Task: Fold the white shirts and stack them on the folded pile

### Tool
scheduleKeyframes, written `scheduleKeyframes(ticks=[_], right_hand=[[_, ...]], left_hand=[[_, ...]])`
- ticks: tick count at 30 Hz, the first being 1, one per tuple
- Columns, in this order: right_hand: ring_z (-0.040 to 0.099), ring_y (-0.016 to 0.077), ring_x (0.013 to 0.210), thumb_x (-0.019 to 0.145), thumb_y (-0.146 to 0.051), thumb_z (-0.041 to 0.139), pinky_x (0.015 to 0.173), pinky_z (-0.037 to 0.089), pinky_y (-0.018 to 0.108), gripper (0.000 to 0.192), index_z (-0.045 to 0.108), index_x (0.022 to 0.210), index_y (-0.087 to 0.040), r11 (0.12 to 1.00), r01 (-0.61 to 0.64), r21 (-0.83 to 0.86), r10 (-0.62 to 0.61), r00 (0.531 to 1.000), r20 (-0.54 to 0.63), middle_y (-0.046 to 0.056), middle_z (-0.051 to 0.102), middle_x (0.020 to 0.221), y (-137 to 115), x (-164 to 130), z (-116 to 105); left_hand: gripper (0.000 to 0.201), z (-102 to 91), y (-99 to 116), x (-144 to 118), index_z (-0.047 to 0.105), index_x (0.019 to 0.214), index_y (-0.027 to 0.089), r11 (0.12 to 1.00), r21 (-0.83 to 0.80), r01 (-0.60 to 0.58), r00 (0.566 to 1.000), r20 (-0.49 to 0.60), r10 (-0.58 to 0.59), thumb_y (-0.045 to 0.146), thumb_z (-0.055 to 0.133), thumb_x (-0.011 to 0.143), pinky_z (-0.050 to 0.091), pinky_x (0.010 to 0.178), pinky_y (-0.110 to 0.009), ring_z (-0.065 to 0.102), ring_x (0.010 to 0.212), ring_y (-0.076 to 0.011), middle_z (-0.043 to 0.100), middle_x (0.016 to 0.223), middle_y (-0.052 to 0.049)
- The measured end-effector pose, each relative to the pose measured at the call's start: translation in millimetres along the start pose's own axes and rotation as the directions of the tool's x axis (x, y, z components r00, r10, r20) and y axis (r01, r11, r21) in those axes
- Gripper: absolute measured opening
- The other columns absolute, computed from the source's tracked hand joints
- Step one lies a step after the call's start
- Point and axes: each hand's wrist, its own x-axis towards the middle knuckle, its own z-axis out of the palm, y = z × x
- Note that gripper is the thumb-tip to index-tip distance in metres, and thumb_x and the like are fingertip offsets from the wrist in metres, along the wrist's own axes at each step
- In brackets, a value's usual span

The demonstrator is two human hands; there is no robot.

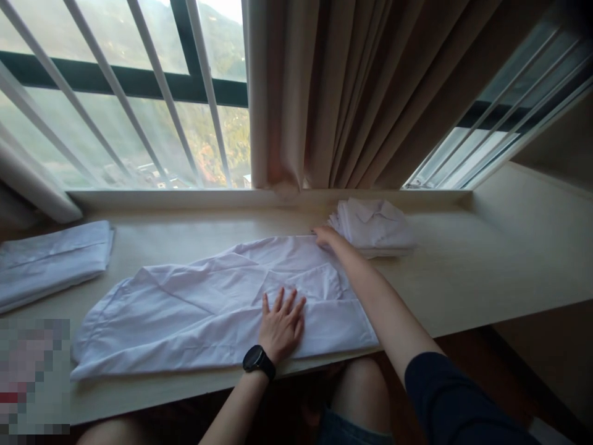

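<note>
White shirt [208,303] lies spread flat on the desk [486,266]; its underside folds are hidden. Left hand [280,327] presses flat, fingers spread, on its near centre. Right hand [325,235] grips the shirt's far edge at 1 o'clock; fingertips obscured.

creased white cloth shirt [217,303], matt pale wood desk [486,266]

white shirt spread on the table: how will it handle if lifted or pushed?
The white shirt is probably floppy: it lies flat and creased under the left hand. Likely light, being thin cloth. Pushed, it would likely bunch rather than slide whole; the right hand is at its far edge.
</note>
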Motion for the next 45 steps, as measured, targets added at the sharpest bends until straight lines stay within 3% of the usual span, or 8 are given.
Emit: scheduleKeyframes(ticks=[3,8,13,18,22,30,37,45], right_hand=[[0.068,0.0244,0.096,0.074,-0.015,0.073,0.094,0.046,0.033,0.033,0.077,0.106,-0.010,0.999,0.002,-0.050,0.004,0.994,0.105,0.014,0.076,0.102,-4,0,-13],[0.065,0.0252,0.104,0.082,-0.019,0.068,0.094,0.044,0.033,0.029,0.075,0.109,-0.013,0.993,0.045,-0.106,-0.038,0.997,0.066,0.014,0.073,0.111,-6,-33,-49],[0.059,0.0243,0.106,0.094,-0.016,0.048,0.090,0.041,0.031,0.029,0.070,0.113,-0.015,0.978,0.112,-0.174,-0.155,0.954,-0.255,0.013,0.068,0.111,-9,-118,-61],[0.054,0.0251,0.098,0.093,-0.015,0.047,0.086,0.040,0.031,0.031,0.071,0.113,-0.018,0.976,0.103,-0.194,-0.175,0.898,-0.403,0.012,0.064,0.099,-22,-234,9],[0.054,0.0250,0.100,0.092,-0.012,0.045,0.091,0.044,0.034,0.039,0.072,0.118,-0.024,0.993,0.082,-0.080,-0.106,0.916,-0.388,0.011,0.065,0.103,-26,-290,79],[0.056,0.0244,0.112,0.092,-0.008,0.042,0.102,0.046,0.038,0.048,0.073,0.124,-0.025,0.991,-0.071,0.115,0.124,0.815,-0.566,0.011,0.066,0.117,-9,-288,108],[0.055,0.0240,0.124,0.087,-0.008,0.048,0.110,0.043,0.040,0.043,0.074,0.119,-0.017,0.991,0.104,0.088,-0.050,0.880,-0.473,0.010,0.067,0.129,1,-286,118],[0.032,0.0296,0.149,0.088,-0.016,0.050,0.121,0.031,0.048,0.057,0.054,0.145,-0.012,0.991,0.088,0.100,-0.017,0.828,-0.560,0.013,0.044,0.156,-94,-261,103]], left_hand=[[0.052,-1.3,1,2,0.043,0.152,0.041,1.000,-0.005,0.000,1.000,0.001,0.000,0.043,0.043,0.100,0.004,0.120,-0.073,0.022,0.152,-0.0358,0.038,0.161,-0.002],[0.053,-2.1,4,1,0.042,0.153,0.040,0.999,-0.004,-0.050,0.999,-0.004,0.050,0.039,0.043,0.100,0.004,0.121,-0.071,0.021,0.153,-0.0340,0.039,0.161,-0.002],[0.050,0.5,3,0,0.045,0.151,0.038,0.997,-0.022,-0.068,0.998,0.005,0.068,0.039,0.041,0.101,0.004,0.123,-0.065,0.027,0.151,-0.0318,0.042,0.159,-0.001],[0.050,-0.2,4,1,0.046,0.150,0.037,0.998,-0.031,-0.048,0.999,0.007,0.048,0.040,0.041,0.101,0.006,0.122,-0.063,0.029,0.150,-0.0321,0.043,0.159,-0.001],[0.041,-6.7,9,0,0.062,0.134,0.031,0.999,-0.030,0.016,0.998,0.058,-0.014,0.039,0.039,0.100,0.025,0.114,-0.058,0.056,0.124,-0.0309,0.067,0.129,-0.008],[0.041,-14.1,13,-1,0.060,0.134,0.027,0.999,-0.023,0.031,1.000,0.007,-0.031,0.039,0.043,0.099,0.033,0.107,-0.049,0.058,0.111,-0.0288,0.068,0.119,-0.010],[0.028,-9.4,10,-2,0.063,0.115,0.019,0.997,-0.062,0.056,0.996,-0.061,-0.060,0.032,0.053,0.093,0.035,0.109,-0.047,0.056,0.112,-0.0288,0.067,0.114,-0.012],[0.016,-6.6,11,-6,0.063,0.103,0.019,0.995,-0.102,0.010,0.983,-0.183,-0.028,0.022,0.055,0.089,0.040,0.107,-0.046,0.059,0.106,-0.0265,0.067,0.106,-0.011]])
